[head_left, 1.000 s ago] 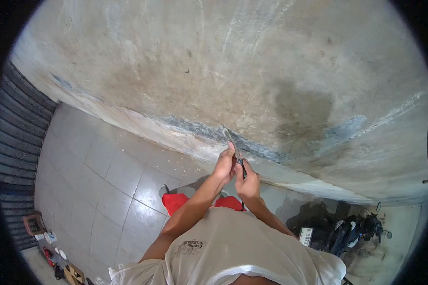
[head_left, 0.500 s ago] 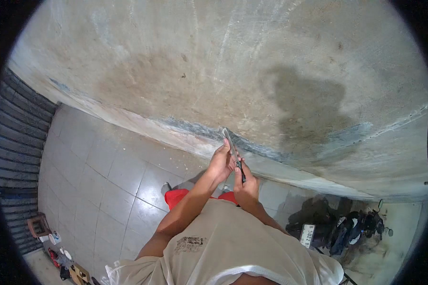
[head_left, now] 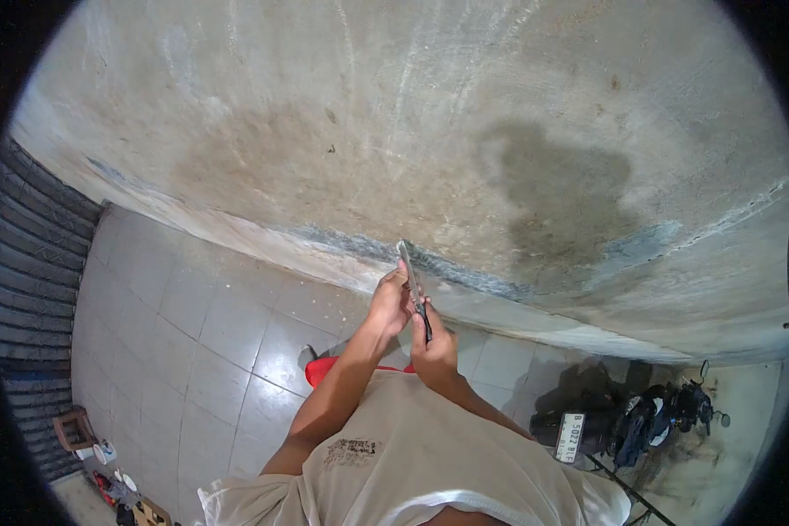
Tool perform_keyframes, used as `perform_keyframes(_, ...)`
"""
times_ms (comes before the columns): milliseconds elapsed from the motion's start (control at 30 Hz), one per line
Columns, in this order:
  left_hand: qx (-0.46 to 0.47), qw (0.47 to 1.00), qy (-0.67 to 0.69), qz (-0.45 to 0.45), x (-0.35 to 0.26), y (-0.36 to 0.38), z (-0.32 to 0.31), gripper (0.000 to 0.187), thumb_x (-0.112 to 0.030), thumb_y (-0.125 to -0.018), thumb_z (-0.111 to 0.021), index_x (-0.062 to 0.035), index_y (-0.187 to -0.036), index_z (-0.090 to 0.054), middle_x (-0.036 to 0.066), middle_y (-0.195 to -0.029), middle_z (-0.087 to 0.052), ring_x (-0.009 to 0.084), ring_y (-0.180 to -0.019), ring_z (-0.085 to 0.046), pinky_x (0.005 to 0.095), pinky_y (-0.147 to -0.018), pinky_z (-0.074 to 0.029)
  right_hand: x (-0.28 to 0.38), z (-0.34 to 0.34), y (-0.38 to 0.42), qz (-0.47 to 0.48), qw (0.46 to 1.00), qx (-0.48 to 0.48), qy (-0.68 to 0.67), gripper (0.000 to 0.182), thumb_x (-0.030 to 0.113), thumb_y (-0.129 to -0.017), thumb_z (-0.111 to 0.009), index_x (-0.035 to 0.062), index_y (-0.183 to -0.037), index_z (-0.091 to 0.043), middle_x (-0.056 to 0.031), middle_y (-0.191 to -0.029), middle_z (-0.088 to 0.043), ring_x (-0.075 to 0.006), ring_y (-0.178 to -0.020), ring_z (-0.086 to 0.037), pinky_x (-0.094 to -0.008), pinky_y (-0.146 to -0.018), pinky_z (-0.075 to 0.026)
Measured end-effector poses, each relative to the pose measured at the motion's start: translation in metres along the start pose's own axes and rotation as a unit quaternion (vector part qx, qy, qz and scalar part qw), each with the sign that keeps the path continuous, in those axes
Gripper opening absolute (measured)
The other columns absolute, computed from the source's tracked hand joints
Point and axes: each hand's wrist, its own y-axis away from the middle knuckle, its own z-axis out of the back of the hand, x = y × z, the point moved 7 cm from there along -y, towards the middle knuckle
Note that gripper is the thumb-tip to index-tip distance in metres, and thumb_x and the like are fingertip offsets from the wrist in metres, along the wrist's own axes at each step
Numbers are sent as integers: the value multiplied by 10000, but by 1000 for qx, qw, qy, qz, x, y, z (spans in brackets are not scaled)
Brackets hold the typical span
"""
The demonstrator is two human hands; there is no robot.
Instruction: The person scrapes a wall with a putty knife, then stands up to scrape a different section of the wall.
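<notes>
Both of my hands are on a long, narrow metal blade with a black handle (head_left: 415, 285). My right hand (head_left: 437, 352) is wrapped round the handle at its lower end. Higher up, my left hand (head_left: 389, 305) grips the blade, its thumb lying along the metal. The tip meets the concrete wall (head_left: 394, 167) at a rough grey-blue strip (head_left: 473, 276), where the surface looks scraped. Below this strip, a paler band of wall runs down to the floor.
Grey floor tiles (head_left: 210, 351) with small crumbs lie below the wall. A motorcycle (head_left: 636, 425) with a number plate (head_left: 570, 438) stands at the right. At the left are a ribbed metal shutter (head_left: 31, 289), a small brown wooden stool (head_left: 76, 430) and assorted items.
My hands and the blade have shifted slightly left, and the tip now touches a spot a little further left along the strip. The view has tilted slightly too.
</notes>
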Motion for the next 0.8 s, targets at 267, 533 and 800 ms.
perform_keyframes(267, -1, 1000, 10, 0, 11, 7, -3, 388, -436, -981, -409, -76, -867, -497, 48, -727, -496, 180, -637, -506, 387, -650, -493, -6, 10, 3, -41, 998, 39, -21, 311, 122, -925, -533, -26, -1197, -556, -234, -899, -658, -325, -767, -689, -355, -648, -532)
perform_keyframes(533, -36, 999, -12, -33, -4, 9, 2, 374, -403, -980, -435, -83, -800, -507, 37, -686, -494, 171, -577, -485, 375, -606, -490, -11, -3, -5, -109, 989, 85, -57, 269, 130, -935, -531, -16, -1157, -579, -224, -1042, -652, -293, -1051, -637, -351, -868, -496)
perform_keyframes(800, -5, 998, -56, -27, -2, 4, 13, 341, -393, -980, -445, -91, -829, -494, 31, -694, -484, 168, -587, -479, 379, -623, -496, -12, -7, 0, -72, 995, 49, -48, 239, 129, -934, -532, -7, -1120, -593, -221, -940, -661, -306, -866, -690, -348, -721, -525)
